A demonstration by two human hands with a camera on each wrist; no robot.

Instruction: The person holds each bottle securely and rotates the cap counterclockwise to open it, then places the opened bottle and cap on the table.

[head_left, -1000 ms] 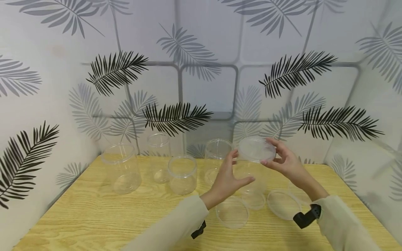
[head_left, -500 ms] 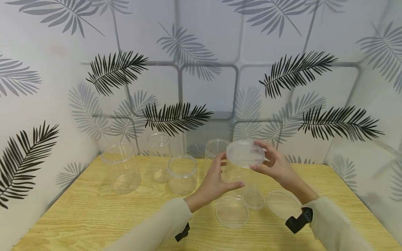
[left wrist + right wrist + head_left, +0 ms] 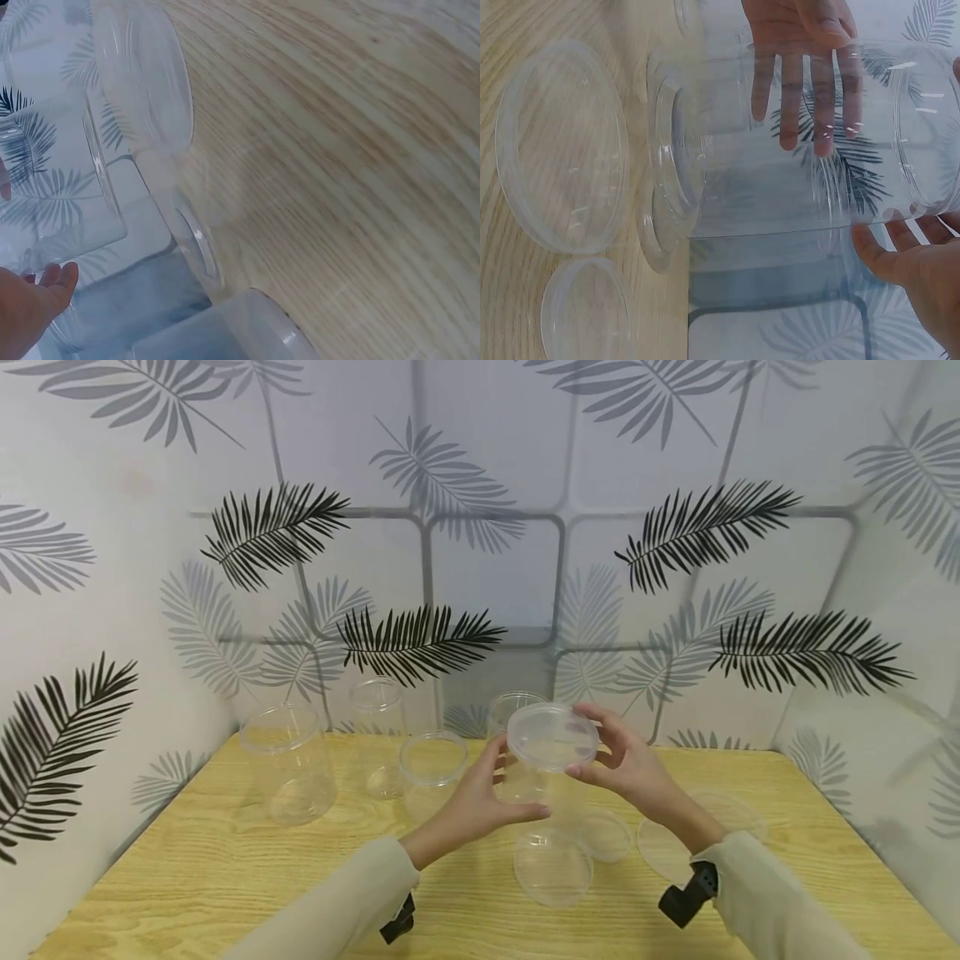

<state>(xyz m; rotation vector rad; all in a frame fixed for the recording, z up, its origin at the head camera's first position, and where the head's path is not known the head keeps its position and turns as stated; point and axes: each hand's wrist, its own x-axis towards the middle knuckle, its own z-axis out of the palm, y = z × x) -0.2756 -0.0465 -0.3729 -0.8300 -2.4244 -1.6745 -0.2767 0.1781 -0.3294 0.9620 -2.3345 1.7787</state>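
A clear cylindrical jar [image 3: 757, 195] with a whitish lid [image 3: 553, 737] on top is held upright above the table. My right hand [image 3: 618, 756] grips it near the lid; in the right wrist view, fingers [image 3: 885, 255] show at that end. From the other side, my left hand [image 3: 476, 793] reaches round the body, thumb near and fingers far. Those long fingers [image 3: 791, 97] show through the clear wall in the right wrist view. Part of the left hand [image 3: 30, 307] appears beside clear plastic in the left wrist view.
Left of my hands stand a wide clear jar [image 3: 288, 768], a slim one [image 3: 378, 739] and a short one [image 3: 435, 760]. Another jar [image 3: 517, 700] is partly hidden behind the held one. Several clear lids, among them a round lid [image 3: 553, 868], lie on the wooden table [image 3: 187, 860].
Both hands have carried the lidded jar leftward in the head view, bringing it in front of the rear jar. The left forearm now overlaps the short jar. The standing jars stay put.
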